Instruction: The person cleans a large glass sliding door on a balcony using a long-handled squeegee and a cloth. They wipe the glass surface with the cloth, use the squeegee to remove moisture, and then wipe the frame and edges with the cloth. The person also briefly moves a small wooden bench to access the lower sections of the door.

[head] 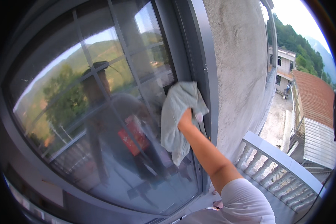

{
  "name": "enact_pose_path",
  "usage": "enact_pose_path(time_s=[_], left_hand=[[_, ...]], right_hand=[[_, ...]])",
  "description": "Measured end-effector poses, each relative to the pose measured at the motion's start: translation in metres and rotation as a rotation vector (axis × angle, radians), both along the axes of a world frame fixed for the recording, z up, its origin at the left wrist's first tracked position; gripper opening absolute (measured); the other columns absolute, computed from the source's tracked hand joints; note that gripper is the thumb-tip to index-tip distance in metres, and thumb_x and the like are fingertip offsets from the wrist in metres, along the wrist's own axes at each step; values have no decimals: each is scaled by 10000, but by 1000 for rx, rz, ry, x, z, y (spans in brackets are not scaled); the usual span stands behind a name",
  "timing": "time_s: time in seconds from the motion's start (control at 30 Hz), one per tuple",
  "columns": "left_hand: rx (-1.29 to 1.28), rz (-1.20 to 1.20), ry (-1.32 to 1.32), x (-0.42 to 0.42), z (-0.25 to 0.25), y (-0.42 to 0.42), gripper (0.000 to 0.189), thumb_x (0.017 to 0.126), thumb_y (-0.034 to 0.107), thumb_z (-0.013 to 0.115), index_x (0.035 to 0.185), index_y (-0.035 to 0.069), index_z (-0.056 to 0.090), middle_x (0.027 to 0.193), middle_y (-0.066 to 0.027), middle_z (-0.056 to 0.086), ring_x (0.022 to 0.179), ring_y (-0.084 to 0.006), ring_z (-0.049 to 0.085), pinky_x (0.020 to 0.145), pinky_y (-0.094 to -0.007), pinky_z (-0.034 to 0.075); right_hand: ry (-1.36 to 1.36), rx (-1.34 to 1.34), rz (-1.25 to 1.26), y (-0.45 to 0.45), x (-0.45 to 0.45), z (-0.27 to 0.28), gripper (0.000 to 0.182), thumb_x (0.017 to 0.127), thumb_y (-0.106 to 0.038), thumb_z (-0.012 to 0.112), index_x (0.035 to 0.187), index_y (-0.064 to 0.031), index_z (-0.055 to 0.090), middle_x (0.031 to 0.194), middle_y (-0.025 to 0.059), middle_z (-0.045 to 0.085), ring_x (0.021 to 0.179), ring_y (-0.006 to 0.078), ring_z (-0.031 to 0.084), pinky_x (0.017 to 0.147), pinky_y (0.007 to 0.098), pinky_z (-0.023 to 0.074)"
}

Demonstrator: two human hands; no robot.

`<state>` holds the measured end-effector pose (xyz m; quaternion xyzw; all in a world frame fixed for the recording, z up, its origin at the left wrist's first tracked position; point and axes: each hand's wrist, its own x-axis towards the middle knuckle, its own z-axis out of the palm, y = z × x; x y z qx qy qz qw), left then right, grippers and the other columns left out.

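Observation:
My right hand (186, 117) reaches up into a pale grey-green cloth (173, 117) and holds it against the right side of a glass door (112, 165). Folds of the cloth hide my fingers. Loose ends hang below the wrist and over the door's grey metal frame (210, 84). Thin grey bars (126, 53) divide the pane into panels. Reflected in the glass are a person in a cap, hills and a balustrade. A red printed item (133, 137) shows in the pane; whether behind it or reflected, I cannot tell. My left hand is out of view.
A rough plastered wall (238, 50) adjoins the frame on the right. Beyond it runs a balcony balustrade (282, 151) with a flat light rail, overlooking a paved yard (277, 112) and a building with a reddish roof (316, 95). A dark cable (310, 210) hangs at the lower right.

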<state>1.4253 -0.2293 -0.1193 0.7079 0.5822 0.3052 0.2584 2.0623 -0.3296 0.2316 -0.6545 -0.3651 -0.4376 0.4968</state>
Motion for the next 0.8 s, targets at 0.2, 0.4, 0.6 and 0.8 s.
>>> enact_pose_path(time_s=[0.2, 0.4, 0.6, 0.8], left_hand=[[33, -84, 135, -6, -87, -26, 398, 832, 312, 613, 1107, 25, 584, 1010, -193, 605, 946, -378, 551, 849, -438, 437], [-13, -240, 269, -4, -111, -47, 377, 835, 299, 607, 1106, 37, 593, 1060, -199, 595, 990, -380, 544, 878, -436, 436], [67, -340, 365, -4, -116, -32, 357, 837, 285, 602, 1106, 50, 603, 1111, -206, 585, 1034, -383, 537, 906, -433, 434], [287, -526, 770, -40, -111, -8, 358, 845, 279, 593, 1126, 58, 600, 1157, -211, 575, 1083, -381, 524, 937, -424, 426]], right_hand=[[-227, -379, -446, -89, -9, 232, 343, 848, -247, 510, 1108, -40, 599, 1342, 134, 455, 1297, 296, 344, 1083, 433, 227], [-654, -546, -598, -109, 41, 119, 246, 830, -126, 483, 996, -62, 653, 1349, 37, 471, 1357, 233, 262, 1059, 406, 265], [-434, -684, -273, -124, 48, -58, 357, 732, -147, 525, 1045, -22, 641, 1228, 104, 560, 1237, 267, 420, 1058, 394, 291], [-415, -162, -403, -106, 46, 103, 301, 698, -69, 550, 976, 6, 634, 1047, 149, 600, 1140, 365, 451, 1023, 434, 324]])
